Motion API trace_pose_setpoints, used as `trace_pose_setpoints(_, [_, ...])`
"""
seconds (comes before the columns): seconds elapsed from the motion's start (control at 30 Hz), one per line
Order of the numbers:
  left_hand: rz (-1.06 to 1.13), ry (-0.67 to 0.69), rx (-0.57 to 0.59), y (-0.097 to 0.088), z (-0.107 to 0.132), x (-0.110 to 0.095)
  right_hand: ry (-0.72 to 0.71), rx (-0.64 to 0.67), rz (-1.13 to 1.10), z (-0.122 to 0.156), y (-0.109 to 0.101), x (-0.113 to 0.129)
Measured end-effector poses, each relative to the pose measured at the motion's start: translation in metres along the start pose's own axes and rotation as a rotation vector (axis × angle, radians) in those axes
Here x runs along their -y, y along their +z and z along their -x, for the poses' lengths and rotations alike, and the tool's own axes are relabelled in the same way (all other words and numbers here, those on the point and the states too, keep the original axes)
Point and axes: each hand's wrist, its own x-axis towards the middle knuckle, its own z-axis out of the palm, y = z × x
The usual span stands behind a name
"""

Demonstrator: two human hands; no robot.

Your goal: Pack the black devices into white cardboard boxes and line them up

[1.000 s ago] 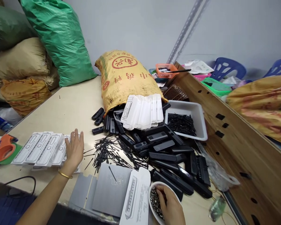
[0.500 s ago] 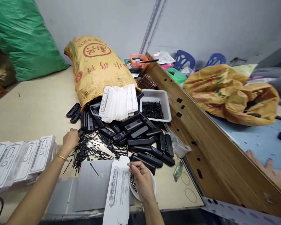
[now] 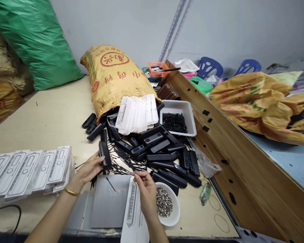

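My left hand [image 3: 90,167] is closed round a black oblong plastic case [image 3: 105,155], held tilted at the left of the pile. My right hand [image 3: 145,189] is in a pinch over a white printed packing box [image 3: 134,214]; what sits between the fingertips is too small to make out. Beside that hand, a white bowl [image 3: 176,216] holds many small shiny metal pieces [image 3: 164,202]. Between the hands lies a grey plate [image 3: 103,202] with one thin black rod [image 3: 110,184] on it. Loose black rods [image 3: 124,157] are scattered behind, partly hidden by the left hand.
More black cases [image 3: 164,157] spill from a yellow sack [image 3: 121,76], with white flat boxes [image 3: 138,113] on top. A white tray [image 3: 191,116] holds black rods. Packed boxes [image 3: 27,172] stand at left. A wooden board [image 3: 218,135] borders the right side.
My left hand has lifted a black case from the pile and brought it nearer. My right hand has moved left off the bowl to the white box. The view has shifted slightly left.
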Motion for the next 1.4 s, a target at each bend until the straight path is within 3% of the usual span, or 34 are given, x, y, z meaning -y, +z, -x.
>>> trace_pose_setpoints(0.07, [0.475, -0.023, 0.033, 0.020, 0.009, 0.003, -0.165, 0.010, 0.141, 0.006, 0.013, 0.000])
trace_pose_setpoints(0.13, [0.742, -0.072, -0.011, 0.036, 0.014, 0.005, -0.347, 0.010, 0.270, 0.013, 0.023, 0.000])
trace_pose_setpoints(0.2, [0.894, -0.124, -0.056, 0.049, 0.019, 0.005, -0.475, -0.011, 0.364, 0.018, 0.030, -0.001])
trace_pose_setpoints(0.3, [0.993, -0.178, -0.057, 0.059, 0.025, 0.006, -0.543, -0.042, 0.434, 0.021, 0.035, -0.005])
trace_pose_setpoints(0.63, [0.971, -0.091, -0.084, 0.076, 0.042, 0.008, -0.519, -0.074, 0.385, 0.020, 0.037, -0.010])
trace_pose_setpoints(0.83, [0.924, -0.038, -0.071, 0.070, 0.054, 0.003, -0.689, -0.021, 0.403, 0.027, 0.035, -0.018])
trace_pose_setpoints(0.9, [0.774, 0.098, -0.096, 0.058, 0.064, 0.009, -0.645, 0.043, 0.445, 0.028, 0.028, -0.018])
trace_pose_setpoints(0.97, [0.491, 0.241, -0.099, 0.046, 0.074, 0.023, -0.568, 0.053, 0.482, 0.027, 0.018, -0.016])
trace_pose_setpoints(1.03, [0.183, 0.250, -0.094, 0.037, 0.080, 0.041, -0.509, 0.075, 0.574, 0.023, 0.012, -0.015])
trace_pose_setpoints(1.1, [0.080, 0.193, -0.163, 0.032, 0.079, 0.053, -0.459, 0.200, 0.778, 0.018, 0.013, -0.017])
trace_pose_setpoints(1.2, [0.283, 0.154, -0.299, 0.026, 0.069, 0.050, -0.392, 0.375, 1.119, 0.011, 0.030, -0.028])
trace_pose_setpoints(1.33, [0.494, 0.102, -0.253, 0.019, 0.060, 0.028, -0.413, 0.408, 1.296, -0.005, 0.058, -0.040])
trace_pose_setpoints(1.4, [0.523, 0.080, -0.226, 0.020, 0.057, 0.024, -0.432, 0.383, 1.318, -0.019, 0.062, -0.036])
